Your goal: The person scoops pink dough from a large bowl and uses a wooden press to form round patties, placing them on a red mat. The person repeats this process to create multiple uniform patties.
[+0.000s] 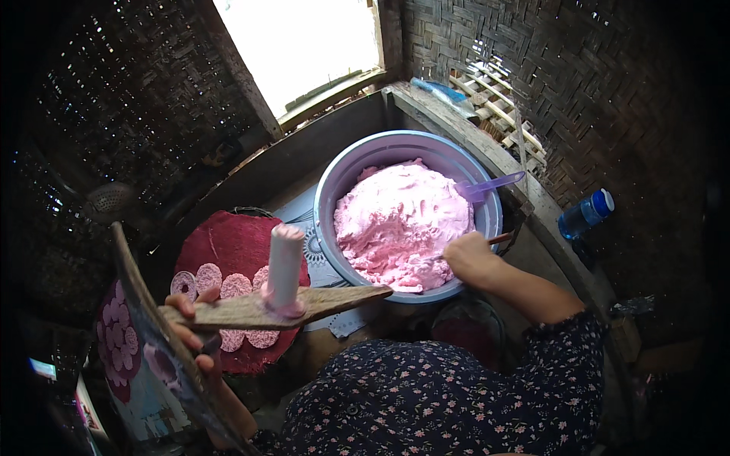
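My left hand (194, 323) is closed round the end of a wooden press. Its plank (342, 299) carries an upright white tube (285, 262) with pink dough at the top and around the base. A long dark board (144, 296) runs past the same hand, smeared pink lower down. My right hand (473, 258) is closed on a tool with a brown handle (501, 238). The tool's tip is at the pink dough (403, 205), which fills much of a large blue-grey tub (325, 205); its kind is hidden. A purple plastic scoop (494, 185) leans on the tub's right rim.
Pink textured dough rounds (236, 285) lie on a round red mat (220, 235) at left; more rounds are on another red mat (114, 365). A blue bottle (585, 215) stands at right. Woven walls (608, 99) and a bright window opening (304, 45) surround the workplace.
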{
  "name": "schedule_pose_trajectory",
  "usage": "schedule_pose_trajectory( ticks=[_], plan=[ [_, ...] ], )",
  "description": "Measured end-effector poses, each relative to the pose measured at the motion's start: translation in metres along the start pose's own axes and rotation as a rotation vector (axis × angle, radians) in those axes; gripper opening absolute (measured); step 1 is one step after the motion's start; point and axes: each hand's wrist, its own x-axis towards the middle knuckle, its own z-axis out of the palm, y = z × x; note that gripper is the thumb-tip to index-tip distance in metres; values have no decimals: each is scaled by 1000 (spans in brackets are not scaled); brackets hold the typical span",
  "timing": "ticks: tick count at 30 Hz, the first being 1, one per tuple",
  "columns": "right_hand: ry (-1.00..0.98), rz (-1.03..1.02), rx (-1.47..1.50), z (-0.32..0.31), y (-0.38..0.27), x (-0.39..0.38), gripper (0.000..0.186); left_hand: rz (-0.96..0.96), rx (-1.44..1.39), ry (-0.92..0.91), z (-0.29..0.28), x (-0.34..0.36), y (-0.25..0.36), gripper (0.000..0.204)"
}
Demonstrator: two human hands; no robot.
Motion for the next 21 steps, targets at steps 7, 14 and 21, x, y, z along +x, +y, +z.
schedule_pose_trajectory(
  ticks=[7, 14, 21],
  plan=[
    [-319, 47, 269, 43, -24, 42, 21, -156, 275, 108, -25, -31, 25, 41],
    [-427, 99, 485, 49, -33, 52, 48, -85, 362, -76, -40, -27, 13, 37],
    [-376, 34, 662, 50, -17, 39, 55, -113, 240, -225, -30, -6, -7, 31]
  ],
)
